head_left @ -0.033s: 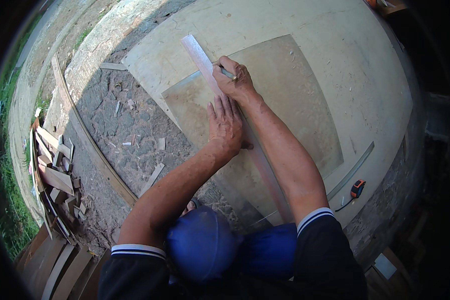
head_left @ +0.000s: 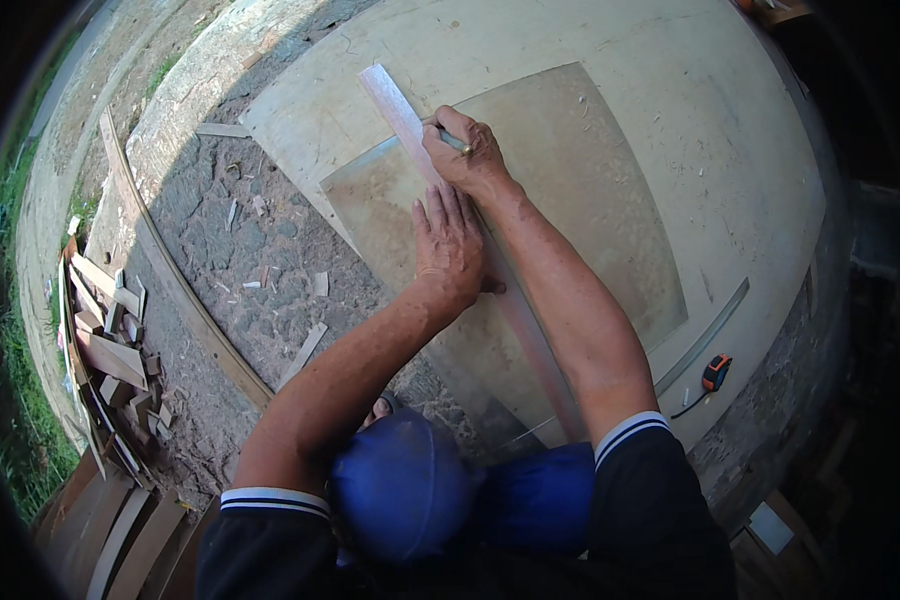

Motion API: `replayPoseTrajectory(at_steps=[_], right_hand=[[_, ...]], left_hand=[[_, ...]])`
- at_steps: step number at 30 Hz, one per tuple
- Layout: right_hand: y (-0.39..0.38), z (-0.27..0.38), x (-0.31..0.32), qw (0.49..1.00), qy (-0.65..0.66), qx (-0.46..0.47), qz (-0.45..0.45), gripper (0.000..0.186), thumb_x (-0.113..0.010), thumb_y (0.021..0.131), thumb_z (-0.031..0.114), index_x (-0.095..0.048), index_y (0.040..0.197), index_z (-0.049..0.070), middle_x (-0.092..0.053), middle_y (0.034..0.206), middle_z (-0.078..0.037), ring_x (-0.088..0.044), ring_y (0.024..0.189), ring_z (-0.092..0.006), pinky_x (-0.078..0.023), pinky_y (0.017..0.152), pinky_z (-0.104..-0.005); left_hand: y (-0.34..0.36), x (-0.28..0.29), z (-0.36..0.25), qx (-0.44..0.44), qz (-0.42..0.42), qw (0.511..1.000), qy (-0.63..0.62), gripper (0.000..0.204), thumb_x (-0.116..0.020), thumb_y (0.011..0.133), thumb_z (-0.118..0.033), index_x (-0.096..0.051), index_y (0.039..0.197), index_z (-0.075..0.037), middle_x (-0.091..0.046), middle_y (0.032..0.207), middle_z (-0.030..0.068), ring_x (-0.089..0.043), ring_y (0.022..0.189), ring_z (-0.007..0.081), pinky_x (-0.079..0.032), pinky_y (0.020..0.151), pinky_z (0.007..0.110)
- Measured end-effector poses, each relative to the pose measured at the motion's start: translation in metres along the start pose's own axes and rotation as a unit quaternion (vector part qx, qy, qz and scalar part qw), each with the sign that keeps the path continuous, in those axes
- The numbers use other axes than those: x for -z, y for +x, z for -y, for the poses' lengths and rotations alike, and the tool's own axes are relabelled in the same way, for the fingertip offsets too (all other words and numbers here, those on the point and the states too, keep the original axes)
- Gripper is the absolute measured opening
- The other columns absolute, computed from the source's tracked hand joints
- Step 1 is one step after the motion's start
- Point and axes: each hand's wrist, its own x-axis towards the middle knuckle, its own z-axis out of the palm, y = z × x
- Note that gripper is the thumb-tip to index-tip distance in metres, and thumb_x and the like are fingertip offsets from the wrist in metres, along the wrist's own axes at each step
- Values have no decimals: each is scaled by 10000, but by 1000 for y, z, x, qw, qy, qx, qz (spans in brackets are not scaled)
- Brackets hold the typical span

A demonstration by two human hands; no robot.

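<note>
A long pale straightedge (head_left: pixel 390 100) lies lengthwise over a translucent sheet (head_left: pixel 590 190) that rests on a big light board (head_left: pixel 570 40). My left hand (head_left: pixel 450 245) lies flat on the straightedge near its middle, fingers together, pressing it down. Just beyond it, my right hand (head_left: pixel 470 160) grips a small slim marking or cutting tool (head_left: pixel 453 141). The tool's tip sits against the straightedge's right edge, near the sheet's far edge. My right forearm hides the near part of the straightedge.
An orange tape measure (head_left: pixel 715 372) and a thin metal strip (head_left: pixel 705 335) lie on the board's right edge. Rough ground at left holds a long wooden batten (head_left: pixel 170 270), small offcuts, and a pile of wood scraps (head_left: pixel 105 330). My blue-clad knees (head_left: pixel 400 490) are below.
</note>
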Motion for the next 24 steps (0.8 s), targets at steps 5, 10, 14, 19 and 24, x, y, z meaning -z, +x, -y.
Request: replayPoseTrajectory(at_steps=[5, 10, 14, 19, 24], right_hand=[[9, 4, 6, 1000, -12, 1, 25, 239, -576, 919, 266, -674, 1015, 70, -718, 943, -243, -689, 943, -449, -556, 820, -502], [12, -1, 0, 1000, -26, 11, -1, 273, -577, 897, 297, -692, 1019, 81, -724, 1000, -236, -696, 958, -438, -564, 849, -495], [16, -3, -3, 999, -37, -6, 4, 279, -578, 868, 289, -708, 1032, 104, -725, 1029, -230, -700, 997, -414, -569, 872, -481], [17, -4, -3, 999, -52, -3, 6, 264, -584, 878, 290, -713, 1017, 106, -733, 1011, -203, -706, 973, -388, -563, 855, -449], [14, -8, -7, 999, -46, 23, -19, 259, -585, 874, 291, -715, 1012, 115, -736, 1005, -189, -707, 968, -385, -563, 855, -443]], left_hand=[[6, 0, 3, -4, -9, 1000, -2, 1390, -846, 654, -651, -139, 1555, 138, -191, 1624, 334, -172, 1525, 480, -161, 1224, 608], [7, -2, 2, -7, -20, 1000, -14, 1399, -859, 642, -638, -144, 1548, 152, -200, 1617, 341, -177, 1522, 482, -172, 1222, 606], [6, -5, 3, -10, -31, 999, -13, 1414, -855, 637, -650, -135, 1545, 159, -199, 1609, 355, -176, 1516, 495, -177, 1219, 612], [6, -7, 3, -13, -38, 999, -11, 1423, -847, 636, -669, -133, 1542, 165, -206, 1602, 360, -180, 1512, 499, -183, 1215, 617], [6, -9, 4, -15, -52, 998, -9, 1426, -846, 633, -676, -137, 1541, 165, -214, 1596, 361, -184, 1508, 499, -190, 1211, 620]])
